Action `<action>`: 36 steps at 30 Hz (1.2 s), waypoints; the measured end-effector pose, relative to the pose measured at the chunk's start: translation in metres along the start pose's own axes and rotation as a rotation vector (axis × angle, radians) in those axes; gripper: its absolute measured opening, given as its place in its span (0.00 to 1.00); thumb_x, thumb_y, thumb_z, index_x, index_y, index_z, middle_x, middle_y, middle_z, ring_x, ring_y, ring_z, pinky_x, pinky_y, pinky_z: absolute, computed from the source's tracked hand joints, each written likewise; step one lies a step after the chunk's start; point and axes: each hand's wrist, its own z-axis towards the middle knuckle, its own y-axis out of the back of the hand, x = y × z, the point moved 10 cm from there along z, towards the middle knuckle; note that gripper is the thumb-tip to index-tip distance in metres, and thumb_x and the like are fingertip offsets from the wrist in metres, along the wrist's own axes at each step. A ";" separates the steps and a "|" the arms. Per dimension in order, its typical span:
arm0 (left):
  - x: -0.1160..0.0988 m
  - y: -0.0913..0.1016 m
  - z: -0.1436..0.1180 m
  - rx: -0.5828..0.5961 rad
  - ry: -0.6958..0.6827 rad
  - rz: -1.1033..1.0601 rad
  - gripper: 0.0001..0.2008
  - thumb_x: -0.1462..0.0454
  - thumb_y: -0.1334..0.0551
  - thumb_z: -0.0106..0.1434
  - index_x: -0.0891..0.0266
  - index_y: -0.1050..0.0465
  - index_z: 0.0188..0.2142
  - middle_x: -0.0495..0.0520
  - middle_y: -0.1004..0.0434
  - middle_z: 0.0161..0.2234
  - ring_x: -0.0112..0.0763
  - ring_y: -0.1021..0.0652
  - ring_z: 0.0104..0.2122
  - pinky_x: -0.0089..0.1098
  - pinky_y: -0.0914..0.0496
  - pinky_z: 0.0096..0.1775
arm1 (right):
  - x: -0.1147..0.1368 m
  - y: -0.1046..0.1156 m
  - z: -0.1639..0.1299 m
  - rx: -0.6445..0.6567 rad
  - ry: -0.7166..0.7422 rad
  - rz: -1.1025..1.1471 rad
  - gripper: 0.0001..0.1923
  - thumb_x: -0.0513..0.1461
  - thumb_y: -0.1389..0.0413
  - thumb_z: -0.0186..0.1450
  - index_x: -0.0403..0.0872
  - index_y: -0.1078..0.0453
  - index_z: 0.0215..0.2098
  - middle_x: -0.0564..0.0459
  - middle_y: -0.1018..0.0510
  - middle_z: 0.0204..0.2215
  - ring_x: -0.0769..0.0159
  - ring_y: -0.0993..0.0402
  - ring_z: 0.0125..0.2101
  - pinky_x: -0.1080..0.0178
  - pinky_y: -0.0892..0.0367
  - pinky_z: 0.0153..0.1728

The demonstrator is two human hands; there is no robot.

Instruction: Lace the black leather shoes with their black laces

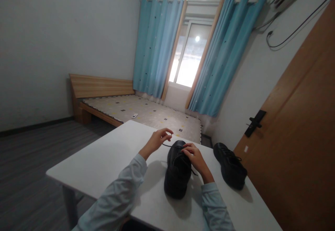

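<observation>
A black shoe (178, 171) is set mid-table (104, 161); its lace (169, 145) is pinched by the left hand (158, 141), the right hand (195, 157) pressed on its tongue — fingertips hidden. Right of it a second shoe (230, 166) is seen; beyond, a bed (136, 110).

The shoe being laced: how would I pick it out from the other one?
Find the white table in front of the bed. Two black shoes stand on it; this shoe is between the person's sleeves, its lace pinched by the left hand. The other shoe stands untouched nearer the door.

Two black shoes (178, 170) (230, 166), one white table (104, 161), one bed (141, 114).
</observation>
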 end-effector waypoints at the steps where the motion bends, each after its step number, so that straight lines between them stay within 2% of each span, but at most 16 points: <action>1: -0.001 -0.006 -0.001 0.046 -0.006 0.005 0.12 0.60 0.41 0.58 0.61 0.28 0.40 0.48 0.22 0.25 0.26 0.26 0.26 0.25 0.37 0.31 | -0.001 0.000 0.000 -0.001 -0.003 0.002 0.11 0.39 0.47 0.59 0.46 0.23 0.28 0.48 0.27 0.38 0.61 0.31 0.42 0.59 0.40 0.48; 5: -0.003 -0.026 -0.005 0.179 -0.041 0.044 0.09 0.62 0.38 0.56 0.62 0.25 0.37 0.50 0.21 0.28 0.26 0.26 0.27 0.24 0.35 0.32 | -0.004 -0.002 0.001 -0.002 -0.018 0.018 0.10 0.38 0.47 0.58 0.47 0.23 0.28 0.48 0.27 0.38 0.60 0.31 0.42 0.59 0.38 0.46; 9: -0.003 -0.035 -0.007 0.232 -0.063 0.162 0.04 0.64 0.36 0.54 0.63 0.23 0.30 0.50 0.22 0.26 0.25 0.27 0.26 0.23 0.36 0.31 | -0.003 -0.003 0.002 0.001 -0.020 0.014 0.10 0.38 0.47 0.58 0.47 0.23 0.28 0.48 0.27 0.38 0.61 0.31 0.42 0.59 0.38 0.45; 24: -0.005 -0.052 -0.010 0.298 -0.112 0.257 0.04 0.66 0.36 0.55 0.63 0.23 0.31 0.50 0.22 0.28 0.26 0.26 0.27 0.23 0.36 0.31 | 0.001 -0.005 0.004 0.019 -0.027 -0.010 0.11 0.39 0.47 0.58 0.47 0.23 0.28 0.48 0.26 0.38 0.61 0.31 0.42 0.59 0.41 0.48; 31: -0.009 -0.052 -0.010 0.268 -0.137 0.269 0.04 0.66 0.36 0.55 0.62 0.23 0.30 0.50 0.23 0.29 0.26 0.26 0.29 0.23 0.36 0.33 | -0.008 -0.009 0.005 0.023 -0.051 -0.048 0.11 0.38 0.47 0.57 0.47 0.22 0.30 0.47 0.26 0.39 0.60 0.32 0.44 0.57 0.42 0.51; 36: -0.007 -0.051 -0.009 0.243 -0.113 0.242 0.04 0.64 0.35 0.53 0.61 0.21 0.29 0.50 0.23 0.26 0.26 0.26 0.26 0.23 0.36 0.31 | -0.013 -0.010 0.004 0.045 -0.069 -0.028 0.10 0.36 0.46 0.55 0.46 0.22 0.30 0.47 0.27 0.41 0.59 0.33 0.46 0.56 0.43 0.52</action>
